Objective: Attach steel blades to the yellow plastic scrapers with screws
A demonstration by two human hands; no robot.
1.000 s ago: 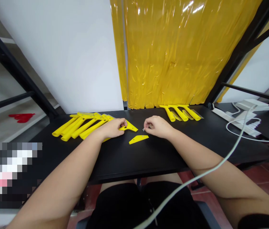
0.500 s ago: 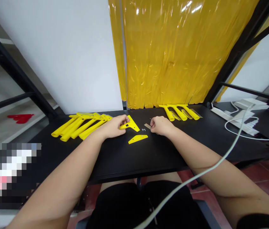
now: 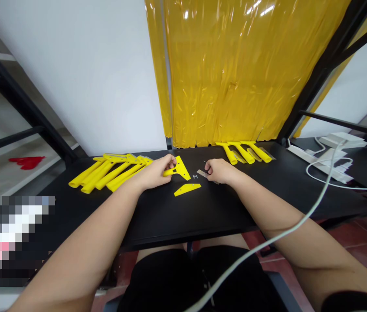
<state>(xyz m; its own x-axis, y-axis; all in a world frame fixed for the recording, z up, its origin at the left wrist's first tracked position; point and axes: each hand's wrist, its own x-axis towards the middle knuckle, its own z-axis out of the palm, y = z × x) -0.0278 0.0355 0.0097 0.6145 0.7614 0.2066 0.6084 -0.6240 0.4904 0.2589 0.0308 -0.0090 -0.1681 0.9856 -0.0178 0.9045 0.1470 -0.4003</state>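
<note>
Our left hand (image 3: 159,171) grips the yellow, T-shaped plastic scraper body (image 3: 182,168) by its round handle (image 3: 168,173) over the black surface (image 3: 183,216); it looks light and stiff, best held there. At its three o'clock, our right hand (image 3: 220,171) curls over a thin, flat greyish blade (image 3: 202,173); whether pinching, we cannot tell. That looks slippery, perhaps sharp: take its flat faces. At six o'clock lies the flat yellow plastic plate (image 3: 187,189).

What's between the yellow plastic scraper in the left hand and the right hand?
Head view: small silver screw-like pieces on the black tabletop, then a thin flat grey strip, its end by the right hand.
</note>
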